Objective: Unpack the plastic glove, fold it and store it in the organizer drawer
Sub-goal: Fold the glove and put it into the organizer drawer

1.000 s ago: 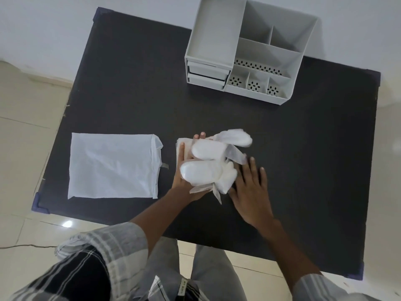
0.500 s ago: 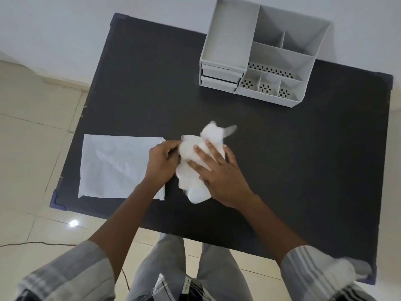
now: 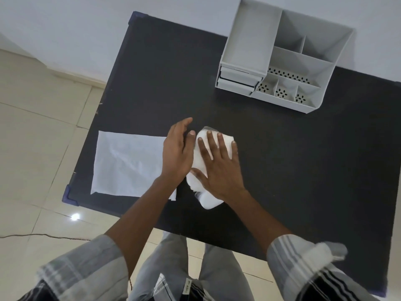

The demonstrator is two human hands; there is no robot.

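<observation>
Right hand (image 3: 219,164) lies flat, fingers spread, pressing the glove (image 3: 198,157) onto the table (image 3: 282,170) — gripping nothing; left hand (image 3: 176,152) rests open at the glove's left edge, palm down, holding nothing. Glove is out of its pack and bunched into a rough bundle, so unpacking looks done and folding is under way; the wrapper (image 3: 128,161) lies flat just to the left. Storing remains — both drawers (image 3: 236,80) of the organizer (image 3: 249,40), well apart at the far edge, look closed.

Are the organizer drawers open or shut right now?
Shut, as far as shows: both drawer fronts sit nearly flush with the organizer; nothing is pulled out.
</observation>
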